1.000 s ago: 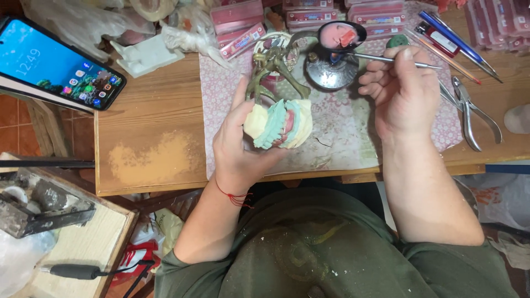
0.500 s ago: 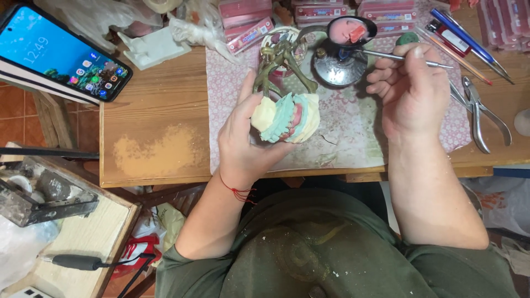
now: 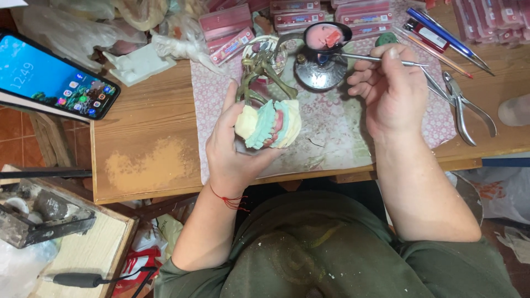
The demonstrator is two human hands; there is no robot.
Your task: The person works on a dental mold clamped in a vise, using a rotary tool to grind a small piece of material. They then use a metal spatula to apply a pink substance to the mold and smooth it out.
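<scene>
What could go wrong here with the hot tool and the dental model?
1. The right hand holds the thin tool with its tip at the small burner dish; fingers sit close to the heat, so a burn seems possible.
2. The left hand alone holds the dental model above the table edge; a slip might drop it.
3. The phone overhangs the table and could fall.

A wooden workbench [image 3: 149, 116] carries a patterned cloth [image 3: 337, 132] at its centre, a smartphone [image 3: 52, 77] lit up on its left corner, a white block [image 3: 138, 63] near that, pliers [image 3: 466, 107] lying at the right, and pink packets [image 3: 229, 33] along the back.
</scene>
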